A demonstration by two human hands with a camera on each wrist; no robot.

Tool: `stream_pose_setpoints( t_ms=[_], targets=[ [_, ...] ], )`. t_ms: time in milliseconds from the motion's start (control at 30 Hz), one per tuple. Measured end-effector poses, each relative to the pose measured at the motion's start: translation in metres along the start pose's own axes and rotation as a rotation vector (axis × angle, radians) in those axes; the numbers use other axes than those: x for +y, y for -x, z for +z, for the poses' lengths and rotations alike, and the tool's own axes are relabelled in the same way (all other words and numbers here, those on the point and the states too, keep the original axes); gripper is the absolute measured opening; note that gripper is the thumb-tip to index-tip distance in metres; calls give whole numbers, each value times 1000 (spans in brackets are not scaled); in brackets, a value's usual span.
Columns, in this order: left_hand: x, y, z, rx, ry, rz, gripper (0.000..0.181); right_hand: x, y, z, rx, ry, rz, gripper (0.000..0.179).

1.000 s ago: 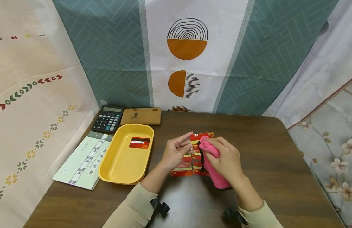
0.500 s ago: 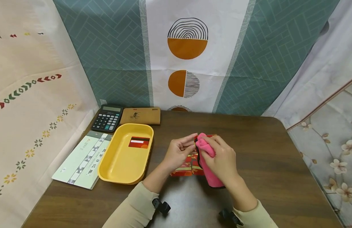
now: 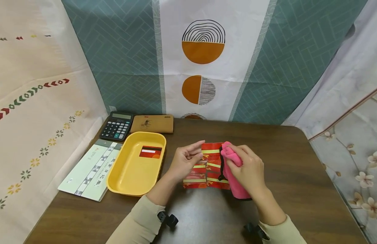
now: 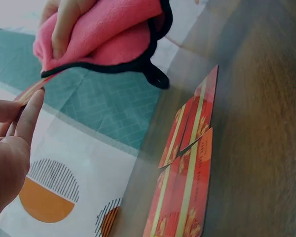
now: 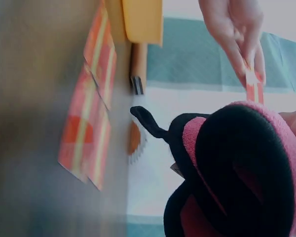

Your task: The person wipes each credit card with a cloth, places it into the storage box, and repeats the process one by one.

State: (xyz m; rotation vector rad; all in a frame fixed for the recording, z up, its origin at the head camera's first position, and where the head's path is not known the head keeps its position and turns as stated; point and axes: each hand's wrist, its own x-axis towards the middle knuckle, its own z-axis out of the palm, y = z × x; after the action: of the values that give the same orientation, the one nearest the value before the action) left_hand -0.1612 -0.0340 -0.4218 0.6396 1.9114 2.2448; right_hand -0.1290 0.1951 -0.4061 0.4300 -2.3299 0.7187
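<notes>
My left hand (image 3: 183, 163) pinches one end of a red card with a yellow stripe (image 3: 211, 147), raised above the table. My right hand (image 3: 248, 169) grips a bunched pink cloth with black edging and a small loop (image 3: 237, 185). The cloth is at the card's other end; in the left wrist view the pink cloth (image 4: 103, 37) folds over that end under the right fingers. Beneath the hands, several more red cards (image 3: 218, 183) lie side by side on the table, partly covered by the cloth in the head view. The right wrist view shows the cloth's dark folds (image 5: 241, 163).
Left of the hands stands a yellow tray (image 3: 133, 176) with one red card (image 3: 150, 152) in it. A calculator (image 3: 116, 127) and a tan wallet (image 3: 152, 124) lie behind the tray. A pale green booklet (image 3: 87, 169) is at its left. Fabric hangs around the wooden table (image 3: 283, 162).
The right hand moved left with the cloth over the card, then back right, uncovering more of its face. The left hand shifted slightly left, still pinching the card.
</notes>
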Motion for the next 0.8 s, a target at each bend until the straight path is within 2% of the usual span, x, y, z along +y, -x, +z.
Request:
stream_pose_setpoints(
  t_ms=[167, 433, 667, 800],
  targets=[
    [2, 0, -4, -13, -59, -35, 48, 10, -8, -9, 39, 9, 28, 45],
    [0, 3, -8, 49, -145, -81, 39, 19, -3, -13, 112, -39, 59, 47],
    [2, 3, -6, 95, -162, -49, 38, 20, -2, -14, 142, -107, 52, 47],
    [-1, 2, -6, 179, -175, -11, 31, 19, -1, -16, 148, -119, 59, 48]
  ],
)
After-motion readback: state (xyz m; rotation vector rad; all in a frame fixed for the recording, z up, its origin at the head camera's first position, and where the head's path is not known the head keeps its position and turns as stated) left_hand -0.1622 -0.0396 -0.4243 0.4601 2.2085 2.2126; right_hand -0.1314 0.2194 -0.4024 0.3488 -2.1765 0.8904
